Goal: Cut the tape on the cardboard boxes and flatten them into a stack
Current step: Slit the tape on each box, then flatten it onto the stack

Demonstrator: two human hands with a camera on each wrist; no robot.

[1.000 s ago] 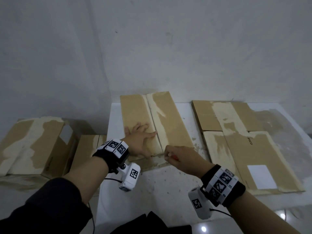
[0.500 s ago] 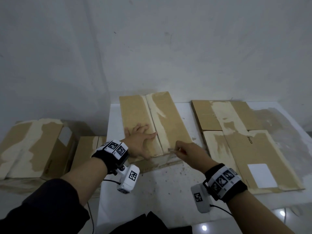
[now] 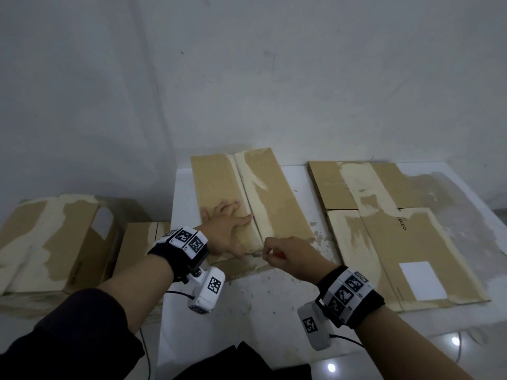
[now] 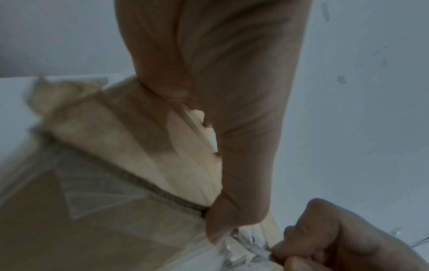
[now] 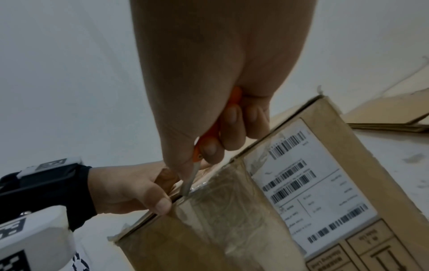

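Note:
A taped cardboard box (image 3: 277, 198) stands in the middle of the white table (image 3: 263, 303). My left hand (image 3: 229, 229) lies flat on its left top flap, fingers straight, thumb (image 5: 160, 203) hooked over the front edge. My right hand (image 3: 267, 252) grips an orange-handled cutter (image 5: 209, 135) at the box's near edge. The cutter's blade (image 5: 188, 185) points down into the centre seam, where clear tape (image 5: 220, 205) wraps over the front face. A shipping label (image 5: 313, 183) is stuck on that face.
Flattened cardboard (image 3: 397, 242) lies on the right half of the table. Left of the table, lower down, stand a large closed box (image 3: 55, 242) and a smaller one (image 3: 140, 242). A grey wall rises right behind the table.
My right hand slid right along the box's front edge with the cutter, then came back left to the centre seam beside my left thumb. The left hand has stayed pressed on the flap.

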